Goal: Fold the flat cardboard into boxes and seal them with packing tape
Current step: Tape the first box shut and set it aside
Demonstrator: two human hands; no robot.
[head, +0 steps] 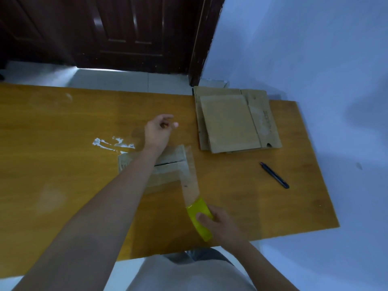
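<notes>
Dim bluish light, soft blur, wide-angle edge warping.

The tabletop (pixel 63 143) was an orange-brown wooden board standing over a pale tiled floor (pixel 126 80). A stack of flat cardboard sheets (pixel 231 122) lay at its far right corner, overhanging the far edge a little. Nearer, well apart from the stack, a dark pen (pixel 274 175) lay slanted. A small cardboard box (pixel 170 166) sat near the middle, partly hidden by a forearm. Just left of the box, white torn scraps or residue (pixel 113 142) stuck to the wood.
</notes>
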